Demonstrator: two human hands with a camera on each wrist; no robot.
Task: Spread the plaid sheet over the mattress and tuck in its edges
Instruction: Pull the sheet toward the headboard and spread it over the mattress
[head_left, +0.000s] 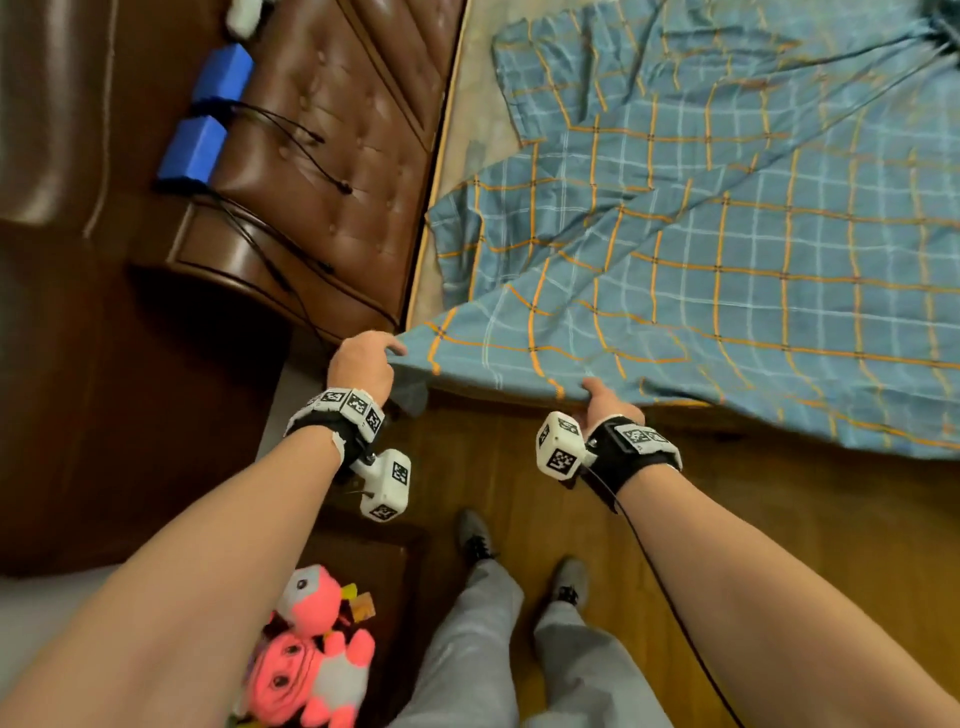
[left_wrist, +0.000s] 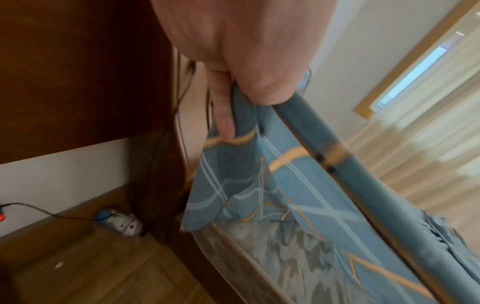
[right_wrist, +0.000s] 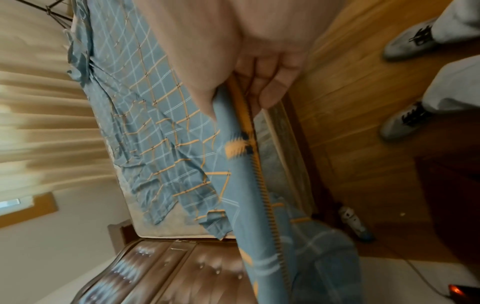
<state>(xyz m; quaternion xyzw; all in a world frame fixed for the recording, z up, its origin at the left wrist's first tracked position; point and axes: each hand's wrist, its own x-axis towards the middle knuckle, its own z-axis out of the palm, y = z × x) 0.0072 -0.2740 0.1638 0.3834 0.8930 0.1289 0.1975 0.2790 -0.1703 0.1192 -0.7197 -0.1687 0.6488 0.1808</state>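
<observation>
The blue plaid sheet (head_left: 727, 270) with orange and white lines lies rumpled and folded over the mattress (head_left: 457, 171), whose patterned top shows bare along the left side. My left hand (head_left: 363, 364) grips the sheet's near corner at the mattress corner; in the left wrist view the fingers (left_wrist: 223, 115) curl round the bunched cloth (left_wrist: 259, 164). My right hand (head_left: 605, 397) pinches the sheet's near hem farther right, thumb on top. In the right wrist view the curled fingers (right_wrist: 270, 88) hold the hem (right_wrist: 249, 144) above the mattress side (right_wrist: 283, 144).
A brown tufted leather headboard (head_left: 322, 171) stands left of the mattress, with blue boxes (head_left: 208, 114) and black cables on it. Pink plush toys (head_left: 306, 660) lie on the floor by my left leg. Wooden floor (head_left: 753, 545) runs along the bed's near side. A power strip (left_wrist: 124, 224) lies near the bed corner.
</observation>
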